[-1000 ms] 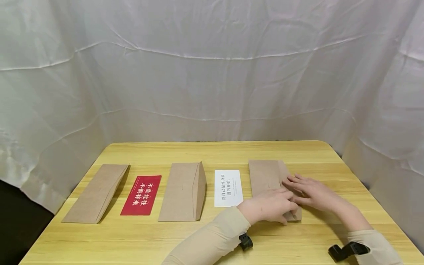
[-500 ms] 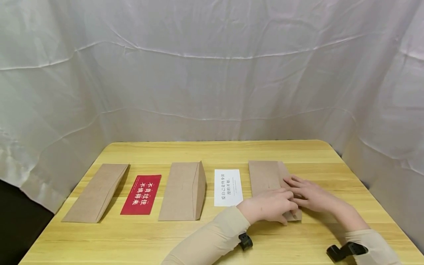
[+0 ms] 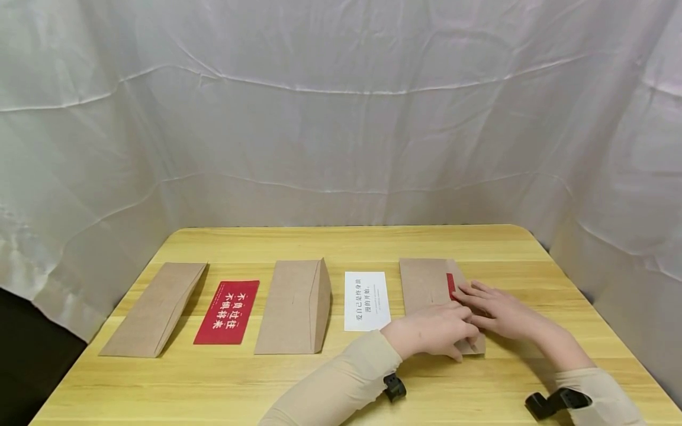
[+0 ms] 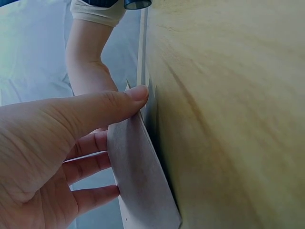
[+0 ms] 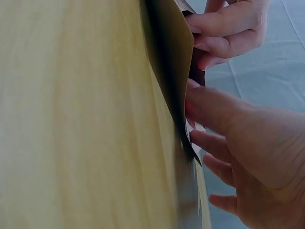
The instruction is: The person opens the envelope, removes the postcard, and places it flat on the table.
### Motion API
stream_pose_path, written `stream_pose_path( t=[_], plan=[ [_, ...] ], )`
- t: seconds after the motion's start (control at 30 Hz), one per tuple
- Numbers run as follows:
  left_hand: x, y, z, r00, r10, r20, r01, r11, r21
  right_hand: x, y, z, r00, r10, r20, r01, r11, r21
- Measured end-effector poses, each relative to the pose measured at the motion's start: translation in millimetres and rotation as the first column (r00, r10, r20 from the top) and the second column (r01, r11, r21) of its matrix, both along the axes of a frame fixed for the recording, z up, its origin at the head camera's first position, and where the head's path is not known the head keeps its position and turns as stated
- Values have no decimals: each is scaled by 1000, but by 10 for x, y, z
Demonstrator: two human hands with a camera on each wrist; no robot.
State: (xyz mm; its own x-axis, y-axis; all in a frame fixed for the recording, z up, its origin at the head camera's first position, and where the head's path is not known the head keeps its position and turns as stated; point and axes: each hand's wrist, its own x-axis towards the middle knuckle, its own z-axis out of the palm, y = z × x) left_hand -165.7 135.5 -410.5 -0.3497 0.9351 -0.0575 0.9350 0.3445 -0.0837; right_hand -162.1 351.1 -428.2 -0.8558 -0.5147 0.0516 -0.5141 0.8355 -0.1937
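A brown paper envelope (image 3: 423, 281) lies at the right of the table in the head view, its flap folded out to the right. A narrow strip of a red card (image 3: 450, 285) shows at its mouth; the rest is hidden. My left hand (image 3: 434, 331) reaches across the envelope's near part and grips its edge, thumb (image 4: 116, 107) on one side and fingers on the other. From the right, my right hand (image 3: 503, 310) has its fingertips at the mouth, pinching the red card. In the right wrist view, a bit of red shows beside the right thumb (image 5: 214, 107).
Left of the hands lie a white printed card (image 3: 366, 302), a second brown envelope (image 3: 290, 307) with a raised flap, a red printed card (image 3: 228, 312) and a third brown envelope (image 3: 154, 310). Grey-white cloth (image 3: 341, 142) hangs behind the wooden table (image 3: 240, 384).
A red strip of card now shows at the mouth of the right envelope, where none was visible before. The right hand has shifted slightly; the left hand stays put.
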Motion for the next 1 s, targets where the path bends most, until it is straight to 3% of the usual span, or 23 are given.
stream_pose_path(
  t=[0.17,0.43,0.73,1.0],
  plan=[
    [-2,5,-4,1000,7,17,-7,1000,5,-11,17,13,1000,-16,-9,16,1000,-4],
    [-9,2,-19,1000,-15,-7,15,1000,27,-24,62,49,998,-54,21,55,998,-32],
    [-13,6,-24,1000,4,24,-5,1000,17,-48,66,50,993,-112,43,113,993,-31],
    [-18,1,-31,1000,-3,17,2,1000,23,-65,75,-17,993,-121,11,121,993,-12]
  ],
)
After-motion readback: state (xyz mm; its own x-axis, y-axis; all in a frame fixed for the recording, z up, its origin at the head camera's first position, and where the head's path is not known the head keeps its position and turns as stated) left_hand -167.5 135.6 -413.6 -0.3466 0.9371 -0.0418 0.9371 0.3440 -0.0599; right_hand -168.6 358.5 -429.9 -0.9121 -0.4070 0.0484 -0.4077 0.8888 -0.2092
